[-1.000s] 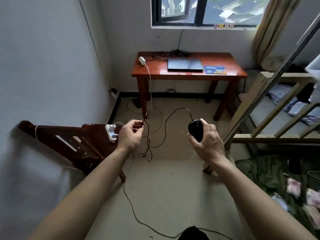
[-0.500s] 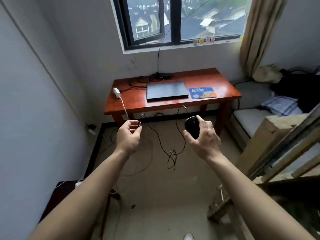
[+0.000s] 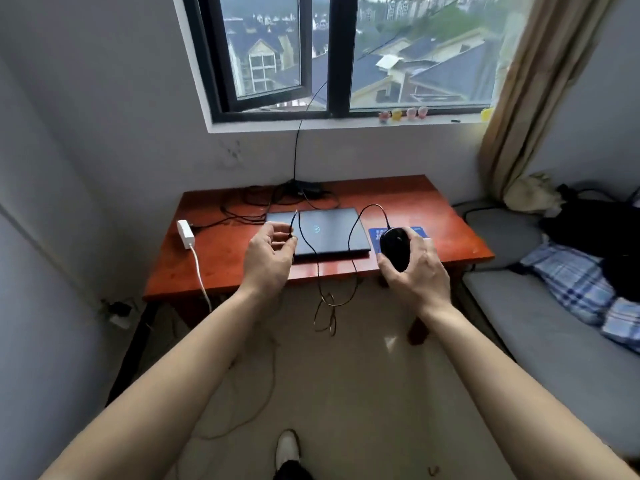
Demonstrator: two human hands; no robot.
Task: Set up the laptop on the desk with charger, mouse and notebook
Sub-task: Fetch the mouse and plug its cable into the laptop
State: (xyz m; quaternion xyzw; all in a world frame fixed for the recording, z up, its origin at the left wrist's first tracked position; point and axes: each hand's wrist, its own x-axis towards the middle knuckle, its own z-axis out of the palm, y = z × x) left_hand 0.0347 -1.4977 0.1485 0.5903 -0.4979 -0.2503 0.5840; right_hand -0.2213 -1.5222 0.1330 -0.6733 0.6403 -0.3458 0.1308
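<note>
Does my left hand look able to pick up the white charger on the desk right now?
Probably not yet: the left hand is pinching the mouse cable. The path to the white charger looks clear, so it should manage once it lets go.

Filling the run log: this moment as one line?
left hand: pinches mouse cable | right hand: grips mouse | laptop: closed, on desk | mouse: not yet placed

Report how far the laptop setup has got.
Done: the closed laptop lies on the desk, white charger left of it, blue flat item right. In hand: right hand grips the mouse, left hand pinches its cable. Left: set mouse down, plug it in, open laptop.
</note>
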